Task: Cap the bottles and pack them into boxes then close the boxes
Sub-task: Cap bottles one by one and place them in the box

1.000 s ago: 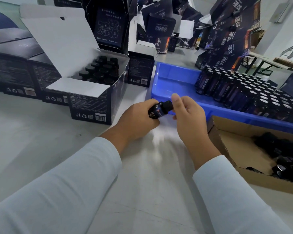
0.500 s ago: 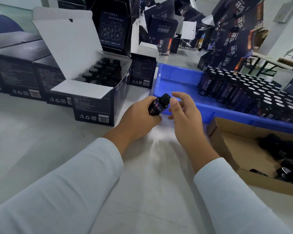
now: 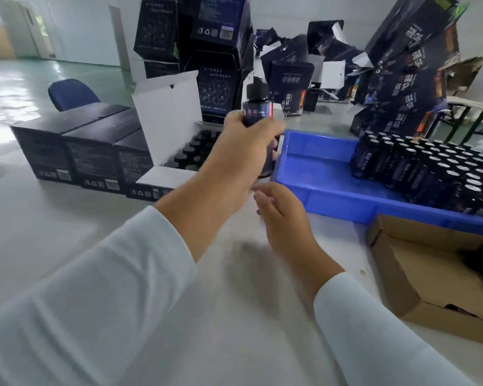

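Capped bottle (image 3: pixel 256 111) gripped upright by left hand (image 3: pixel 244 146) over open box (image 3: pixel 162 151) edge, right hand (image 3: pixel 283 215) fingers relaxed, beside blue tray (image 3: pixel 318 168)

"温泉" on tilted dark boxes (image 3: pixel 413 65)

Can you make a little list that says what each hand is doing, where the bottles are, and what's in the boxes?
left hand: grips a capped bottle, raised upright near the open box
right hand: holds nothing, fingers relaxed, low over the table
open box: flap up, capped bottles standing inside
blue tray: rows of uncapped bottles at its right side
cardboard box: dark things inside, too blurred to name
closed boxes: in a row left of the open box
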